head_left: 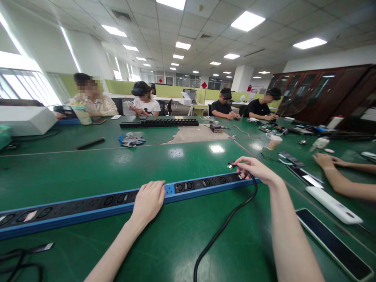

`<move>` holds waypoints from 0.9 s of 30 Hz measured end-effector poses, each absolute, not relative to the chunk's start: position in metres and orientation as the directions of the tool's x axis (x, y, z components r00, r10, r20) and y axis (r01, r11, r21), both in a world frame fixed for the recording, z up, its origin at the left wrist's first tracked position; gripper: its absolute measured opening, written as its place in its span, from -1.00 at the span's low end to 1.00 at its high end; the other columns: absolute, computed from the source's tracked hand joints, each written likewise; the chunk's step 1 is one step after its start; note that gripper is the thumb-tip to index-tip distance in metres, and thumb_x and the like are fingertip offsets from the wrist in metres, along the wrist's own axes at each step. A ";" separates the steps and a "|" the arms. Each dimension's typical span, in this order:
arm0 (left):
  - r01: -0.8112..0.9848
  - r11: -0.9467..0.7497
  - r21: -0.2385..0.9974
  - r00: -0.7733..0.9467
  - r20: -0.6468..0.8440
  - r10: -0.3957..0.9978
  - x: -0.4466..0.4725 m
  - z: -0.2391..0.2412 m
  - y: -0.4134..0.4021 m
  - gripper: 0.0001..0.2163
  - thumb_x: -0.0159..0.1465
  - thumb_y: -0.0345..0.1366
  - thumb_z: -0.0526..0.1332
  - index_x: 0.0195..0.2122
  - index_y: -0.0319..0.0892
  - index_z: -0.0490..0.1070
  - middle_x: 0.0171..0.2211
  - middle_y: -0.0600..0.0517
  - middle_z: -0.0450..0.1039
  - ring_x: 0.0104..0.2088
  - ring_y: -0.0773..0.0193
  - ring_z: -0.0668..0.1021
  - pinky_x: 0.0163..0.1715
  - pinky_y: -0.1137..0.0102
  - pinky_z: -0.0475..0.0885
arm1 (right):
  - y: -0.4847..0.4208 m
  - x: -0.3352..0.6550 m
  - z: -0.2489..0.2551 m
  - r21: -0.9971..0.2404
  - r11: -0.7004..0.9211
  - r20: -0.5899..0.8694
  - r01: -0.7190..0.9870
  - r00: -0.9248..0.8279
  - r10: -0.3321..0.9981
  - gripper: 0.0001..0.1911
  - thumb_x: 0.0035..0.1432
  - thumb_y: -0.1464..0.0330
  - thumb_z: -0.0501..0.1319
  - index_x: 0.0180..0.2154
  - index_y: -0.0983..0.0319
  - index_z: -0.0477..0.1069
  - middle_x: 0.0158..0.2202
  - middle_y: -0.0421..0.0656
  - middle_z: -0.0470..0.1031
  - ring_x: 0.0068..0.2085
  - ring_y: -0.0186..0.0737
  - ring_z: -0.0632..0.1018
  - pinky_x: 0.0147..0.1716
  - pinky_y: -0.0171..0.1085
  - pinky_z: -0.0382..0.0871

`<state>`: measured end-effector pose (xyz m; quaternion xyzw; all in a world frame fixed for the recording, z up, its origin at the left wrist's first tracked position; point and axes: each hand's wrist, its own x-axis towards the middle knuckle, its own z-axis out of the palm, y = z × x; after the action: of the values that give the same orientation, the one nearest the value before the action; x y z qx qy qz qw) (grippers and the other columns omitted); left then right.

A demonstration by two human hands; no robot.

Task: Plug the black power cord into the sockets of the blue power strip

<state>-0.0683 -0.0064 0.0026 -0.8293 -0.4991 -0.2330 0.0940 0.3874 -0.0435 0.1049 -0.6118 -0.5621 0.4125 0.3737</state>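
A long blue and black power strip (pixel 158 197) lies across the green table, its sockets facing up. My left hand (pixel 149 197) rests over the middle of the strip, fingers wrapped over its far edge, beside a blue socket (pixel 169 189). Above the strip's right end, my right hand (pixel 252 168) pinches a black power plug (pixel 231 165) with its metal prongs pointing left. From the plug, a black cord (pixel 226 221) runs under my right hand and curves down to the front edge of the view. The plug is apart from the sockets.
A smartphone (pixel 335 243) and a white power bank-like block (pixel 333 204) lie at the right. Another person's hands (pixel 326 162) rest beyond them. Gloves (pixel 131 139), a black bar (pixel 91 143) and a long black strip (pixel 160 123) lie farther back. Several people sit across the table.
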 end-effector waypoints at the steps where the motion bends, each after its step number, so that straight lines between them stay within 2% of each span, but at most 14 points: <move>1: 0.847 -0.527 0.073 0.434 0.477 0.764 -0.059 0.003 -0.008 -0.64 0.47 -0.22 -0.07 0.11 -0.11 0.44 0.06 -0.07 0.54 0.05 0.09 0.53 0.09 0.18 0.32 | -0.044 0.386 0.106 -0.916 -0.083 -0.078 0.392 0.028 0.997 -0.58 0.24 0.13 0.30 0.04 0.21 0.41 -0.28 -0.08 0.58 -0.43 -0.30 0.58 -0.57 -0.41 0.45; 6: 0.750 -0.656 0.078 0.549 0.479 0.685 0.011 0.006 -0.019 -0.57 0.47 -0.15 -0.05 0.31 -0.08 0.26 0.28 -0.07 0.35 0.22 0.09 0.42 0.23 0.14 0.25 | -0.052 0.382 0.114 -0.896 -0.094 -0.095 0.433 0.019 0.995 -0.40 0.28 0.17 0.24 0.29 0.08 0.19 -0.26 -0.12 0.57 -0.44 -0.28 0.59 -0.52 -0.35 0.51; 11: 0.707 -0.700 0.102 0.578 0.489 0.654 0.074 -0.001 -0.025 -0.49 0.45 -0.05 -0.03 0.39 -0.03 0.12 0.34 -0.05 0.27 0.28 0.04 0.35 0.30 0.03 0.17 | -0.053 0.383 0.112 -0.852 -0.160 -0.147 0.498 0.067 0.987 -0.60 0.28 0.23 0.17 0.12 0.14 0.33 -0.18 -0.10 0.55 -0.40 -0.29 0.59 -0.54 -0.38 0.46; 15: 0.732 -0.675 0.091 0.541 0.524 0.658 0.090 -0.010 -0.026 -0.47 0.43 -0.05 0.02 0.40 0.00 0.10 0.35 -0.06 0.26 0.29 -0.01 0.33 0.30 -0.04 0.15 | -0.044 0.386 0.104 -0.827 -0.195 -0.138 0.528 0.145 0.980 -0.66 0.26 0.24 0.12 0.05 0.14 0.36 -0.35 -0.23 0.47 -0.53 -0.41 0.45 -0.64 -0.47 0.26; 17: 0.730 -0.678 0.085 0.540 0.536 0.648 0.090 -0.013 -0.027 -0.48 0.44 -0.07 0.02 0.40 0.00 0.11 0.33 -0.06 0.27 0.28 0.00 0.34 0.30 -0.03 0.17 | -0.042 0.387 0.102 -0.829 -0.200 -0.122 0.522 0.180 0.976 -0.67 0.28 0.16 0.11 0.00 0.17 0.39 -0.42 -0.27 0.40 -0.59 -0.47 0.31 -0.69 -0.50 0.08; 19: 0.728 -0.680 0.082 0.540 0.544 0.643 0.088 -0.013 -0.027 -0.49 0.44 -0.08 0.02 0.39 0.00 0.13 0.32 -0.06 0.30 0.27 0.01 0.35 0.29 -0.02 0.17 | -0.042 0.388 0.103 -0.831 -0.186 -0.106 0.524 0.179 0.978 -0.61 0.29 0.06 0.11 -0.07 0.21 0.42 -0.47 -0.29 0.35 -0.60 -0.49 0.24 -0.69 -0.50 0.01; 21: 0.728 -0.681 0.081 0.538 0.547 0.641 0.087 -0.012 -0.027 -0.49 0.44 -0.08 0.02 0.39 -0.01 0.13 0.30 -0.06 0.32 0.26 0.01 0.36 0.29 -0.02 0.18 | -0.045 0.389 0.104 -0.826 -0.148 -0.096 0.543 0.123 0.988 -0.55 0.26 -0.01 0.15 -0.11 0.24 0.44 -0.48 -0.27 0.37 -0.55 -0.45 0.31 -0.63 -0.49 0.16; 24: 0.727 -0.682 0.081 0.539 0.547 0.640 0.086 -0.011 -0.027 -0.50 0.45 -0.08 0.01 0.39 -0.02 0.14 0.30 -0.06 0.33 0.26 0.01 0.36 0.29 -0.02 0.18 | -0.049 0.393 0.104 -0.787 -0.133 -0.128 0.603 0.052 0.990 -0.57 0.20 0.03 0.23 -0.14 0.26 0.48 -0.41 -0.18 0.51 -0.39 -0.32 0.50 -0.44 -0.40 0.41; 27: 0.728 -0.681 0.079 0.541 0.544 0.641 0.087 -0.010 -0.027 -0.51 0.45 -0.08 0.00 0.38 -0.02 0.15 0.30 -0.06 0.32 0.26 0.01 0.35 0.29 -0.01 0.17 | -0.047 0.395 0.103 -0.624 -0.190 -0.165 0.758 0.110 0.980 -0.67 0.16 0.13 0.26 -0.24 0.29 0.54 -0.39 -0.09 0.60 -0.38 -0.24 0.57 -0.41 -0.37 0.43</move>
<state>0.0867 -0.0273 -0.0104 -0.8744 -0.3914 -0.2759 0.0784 0.3951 -0.0471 0.1026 -0.7184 -0.6050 0.2808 0.1975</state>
